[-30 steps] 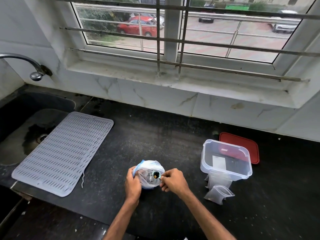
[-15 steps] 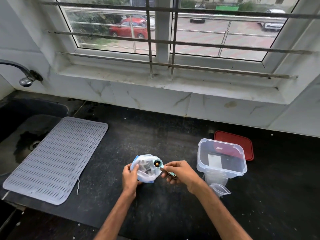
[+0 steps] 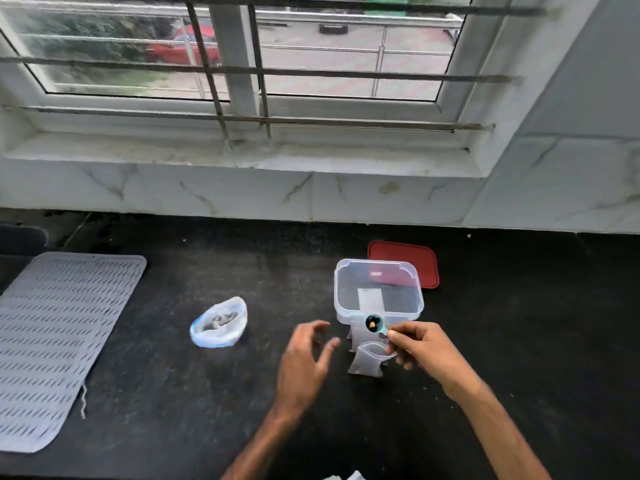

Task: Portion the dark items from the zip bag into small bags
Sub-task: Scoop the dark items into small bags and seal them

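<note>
On the dark counter (image 3: pixel 194 420), right of the grey mat (image 3: pixel 59 341), the zip bag (image 3: pixel 220 329) is left lying open, dark items inside. The left hand (image 3: pixel 302 365) is held spread, touching nothing. A small bag (image 3: pixel 367 363) is stood before the clear container (image 3: pixel 408 306); near its mouth a loaded teal scoop (image 3: pixel 375 323) is pinched by the right hand (image 3: pixel 422 351).

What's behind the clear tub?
A red lid lies flat on the counter behind the clear tub. Its front left part shows only dimly through the tub's wall. Whether the two touch cannot be told.
</note>
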Demonstrator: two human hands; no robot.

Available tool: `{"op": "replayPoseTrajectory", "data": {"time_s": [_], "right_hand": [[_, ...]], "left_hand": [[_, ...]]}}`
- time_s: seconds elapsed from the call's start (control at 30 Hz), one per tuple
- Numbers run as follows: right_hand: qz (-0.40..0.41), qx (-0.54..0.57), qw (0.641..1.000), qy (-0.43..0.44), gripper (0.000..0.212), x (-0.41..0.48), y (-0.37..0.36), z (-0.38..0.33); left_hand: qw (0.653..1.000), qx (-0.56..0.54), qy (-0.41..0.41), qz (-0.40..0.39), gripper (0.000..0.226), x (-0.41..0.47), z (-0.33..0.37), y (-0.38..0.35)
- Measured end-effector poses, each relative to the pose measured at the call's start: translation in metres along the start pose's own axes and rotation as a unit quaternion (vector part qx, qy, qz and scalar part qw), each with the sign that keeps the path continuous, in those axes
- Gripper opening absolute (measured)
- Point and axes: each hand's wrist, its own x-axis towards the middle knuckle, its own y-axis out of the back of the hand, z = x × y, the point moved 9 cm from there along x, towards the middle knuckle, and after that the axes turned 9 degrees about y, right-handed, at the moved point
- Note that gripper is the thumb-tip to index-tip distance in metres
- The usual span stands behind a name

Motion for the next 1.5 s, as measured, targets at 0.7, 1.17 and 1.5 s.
{"op": "replayPoseTrajectory", "data": {"time_s": [0.7,1.17,1.5], "right_hand": [[0.049,-0.378,0.908,0.175,0.024,0.014,0.008,0.022],[0.062,0.136,0.988,0.042,0.014,0.011,0.072,0.083],[0.290,-0.074,0.954,0.033,0.011,0.040,0.167,0.143]], "left_hand": [[0.998,-0.008,0.061,0.008,0.026,-0.017,-0.004,-0.071],[0.993,-0.050,0.091,0.058,0.016,-0.029,0.005,-0.075],[0.992,-0.070,0.089,0.059,0.008,-0.035,0.033,-0.094]]}}
